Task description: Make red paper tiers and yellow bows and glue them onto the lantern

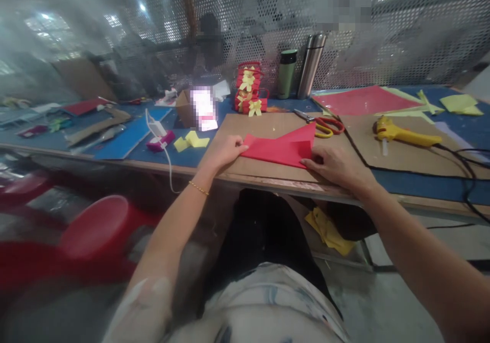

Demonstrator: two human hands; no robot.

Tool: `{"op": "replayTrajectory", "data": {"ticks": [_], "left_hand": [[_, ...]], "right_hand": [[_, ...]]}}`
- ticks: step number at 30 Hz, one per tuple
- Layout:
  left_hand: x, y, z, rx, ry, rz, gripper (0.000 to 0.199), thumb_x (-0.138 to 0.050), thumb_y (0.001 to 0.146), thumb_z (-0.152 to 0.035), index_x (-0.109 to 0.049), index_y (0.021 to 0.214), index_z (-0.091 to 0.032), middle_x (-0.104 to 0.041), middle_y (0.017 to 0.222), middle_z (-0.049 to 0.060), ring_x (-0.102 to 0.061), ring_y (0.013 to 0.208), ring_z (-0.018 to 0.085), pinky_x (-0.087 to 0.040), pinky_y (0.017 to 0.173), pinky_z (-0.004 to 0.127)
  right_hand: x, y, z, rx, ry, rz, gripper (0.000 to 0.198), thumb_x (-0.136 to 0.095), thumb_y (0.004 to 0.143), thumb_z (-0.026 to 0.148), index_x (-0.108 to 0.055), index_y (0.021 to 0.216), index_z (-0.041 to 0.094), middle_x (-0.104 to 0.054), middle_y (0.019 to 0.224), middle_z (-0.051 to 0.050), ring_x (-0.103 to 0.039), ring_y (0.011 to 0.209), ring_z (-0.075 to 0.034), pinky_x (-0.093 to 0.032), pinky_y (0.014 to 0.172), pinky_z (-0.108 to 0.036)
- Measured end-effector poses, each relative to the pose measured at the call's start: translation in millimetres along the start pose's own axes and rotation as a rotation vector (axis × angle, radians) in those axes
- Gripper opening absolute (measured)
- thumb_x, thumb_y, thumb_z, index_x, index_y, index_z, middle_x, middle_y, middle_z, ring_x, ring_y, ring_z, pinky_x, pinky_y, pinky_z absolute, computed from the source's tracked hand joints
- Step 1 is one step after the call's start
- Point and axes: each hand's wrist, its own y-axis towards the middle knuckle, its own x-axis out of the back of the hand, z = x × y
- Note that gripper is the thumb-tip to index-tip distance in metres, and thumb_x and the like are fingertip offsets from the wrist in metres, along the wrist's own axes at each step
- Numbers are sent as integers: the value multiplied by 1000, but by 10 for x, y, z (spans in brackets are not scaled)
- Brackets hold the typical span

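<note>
A sheet of red paper (279, 150), partly folded over with its right side standing up, rests on a brown cardboard mat (229, 128) in front of me. My left hand (226, 151) pinches its left end between thumb and fingers. At the right end, my right hand (337, 165) grips the paper near the fold, thumb and fingers closed on its edge. Scissors (325, 126) with red and yellow handles lie just behind the paper. Farther back stand small red paper ornaments with yellow bows (248, 88).
A yellow glue gun (409, 135) with a black cord lies on cardboard at right. Behind stand a green cup (286, 75) and a steel flask (312, 66). A lit phone (204, 109) leans on a box. Yellow paper pieces (191, 140) lie left; a red stool (95, 225) stands below.
</note>
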Motion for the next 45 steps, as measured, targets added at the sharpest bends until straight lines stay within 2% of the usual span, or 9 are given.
{"op": "replayTrajectory", "data": {"ticks": [5,10,15,20,28,33,45], "left_hand": [[-11,16,8,-8,-3,2,25,-68,88,-26,-53,68,-22,-62,73,2,-54,73,18,-38,67,32],[5,39,-4,-5,48,57,27,-67,88,-27,-51,67,-22,-57,72,1,-52,72,18,-36,66,33],[13,17,16,-64,38,46,26,-65,90,-27,-51,69,-23,-58,73,2,-53,73,19,-36,69,34],[32,40,93,-88,-15,72,25,-67,90,-29,-54,69,-23,-58,71,2,-54,74,19,-36,70,35],[36,199,297,-121,-70,151,28,-66,84,-29,-46,65,-23,-52,68,0,-48,69,17,-34,67,34],[89,175,372,-119,-157,218,22,-67,80,-33,-51,70,-22,-52,72,0,-49,71,17,-36,68,32],[111,157,351,-115,-74,222,21,-67,80,-30,-51,69,-22,-53,70,-2,-48,71,16,-35,67,32]], "right_hand": [[22,-3,7,-10,14,19,35,-60,96,39,-43,68,26,-59,69,-5,-47,64,-20,-29,62,-34],[35,-1,14,-11,15,28,36,-61,96,39,-42,68,26,-60,69,-5,-46,64,-20,-28,62,-35],[36,0,8,-19,23,31,35,-61,96,39,-45,68,26,-61,69,-5,-48,65,-21,-30,62,-35],[13,1,-8,-6,18,27,34,-60,96,41,-47,68,26,-62,71,-6,-48,66,-22,-30,62,-35],[-15,7,-17,-13,8,14,36,-61,96,42,-46,67,26,-61,69,-5,-46,63,-20,-27,61,-35],[-35,1,-33,-16,15,6,36,-60,97,42,-47,68,26,-60,68,-5,-46,63,-20,-27,61,-35],[-44,4,-48,-25,18,12,38,-58,98,47,-48,68,26,-57,65,-4,-45,60,-20,-28,60,-35]]}}
